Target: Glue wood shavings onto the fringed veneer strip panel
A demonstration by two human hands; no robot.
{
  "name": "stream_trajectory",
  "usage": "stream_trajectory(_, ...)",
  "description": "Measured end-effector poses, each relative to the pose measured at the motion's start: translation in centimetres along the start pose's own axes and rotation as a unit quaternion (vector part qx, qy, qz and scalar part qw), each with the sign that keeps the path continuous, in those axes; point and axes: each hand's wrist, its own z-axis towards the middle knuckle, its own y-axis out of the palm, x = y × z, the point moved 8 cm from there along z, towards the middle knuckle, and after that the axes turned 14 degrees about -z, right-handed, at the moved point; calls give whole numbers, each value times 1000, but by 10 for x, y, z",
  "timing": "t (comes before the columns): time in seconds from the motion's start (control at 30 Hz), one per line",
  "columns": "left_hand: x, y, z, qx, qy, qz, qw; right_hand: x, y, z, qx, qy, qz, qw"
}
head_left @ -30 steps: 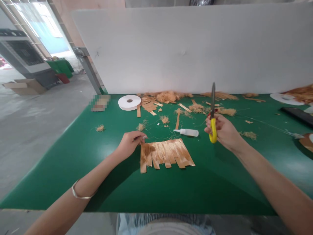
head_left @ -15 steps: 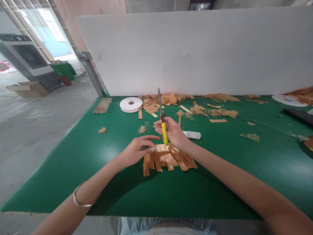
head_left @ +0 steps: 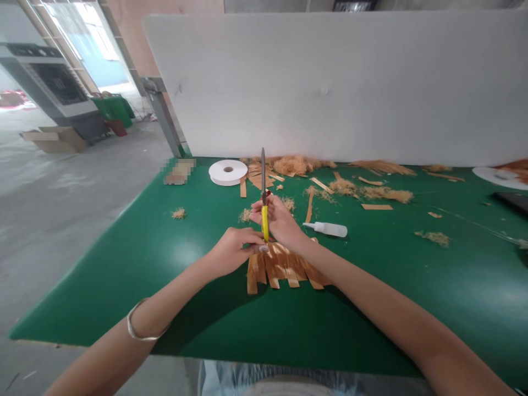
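Observation:
A pair of scissors [head_left: 264, 220] with yellow handles stands nearly upright, blades pointing away. My right hand [head_left: 282, 223] is closed around it at the pivot and upper handle. My left hand [head_left: 233, 252] is beside the lower handle end, thumb and fingers drawn close in a pinch; what lies between them is hidden. Just below both hands, a row of tan strips [head_left: 272, 269] lies fanned out on the green table [head_left: 136, 258], partly covered by my right forearm. A white bottle with a thin nozzle [head_left: 330, 229] lies right of my right hand.
At the back are a white tape roll [head_left: 227, 177], tan fibre piles [head_left: 297, 164] and loose strips [head_left: 376, 207]. A white panel [head_left: 264, 82] rises behind the table. A black object [head_left: 511, 202] sits at the right edge. On the floor at left is a cardboard box [head_left: 58, 140].
The scissors have swung more upright and shifted left with my right hand. My left fingers have come closer together at the handle's lower end. The view has shifted slightly left.

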Motion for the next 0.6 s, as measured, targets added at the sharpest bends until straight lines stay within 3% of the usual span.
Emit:
stream_trajectory(0.3,6,0,0,14,17,29,999,-6,2,4,-14,-24,-53,998)
stream_trajectory(0.43,1,0,-1,18,4,21,1000,-11,2,6,-50,-32,-81,995)
stream_trajectory(0.53,-3,-5,-2,34,-32,-8,999,-16,-14,8,-42,-41,-106,993)
stream_trajectory(0.6,-5,-11,-2,56,-49,-45,996,-18,-37,9,0,-39,-128,991)
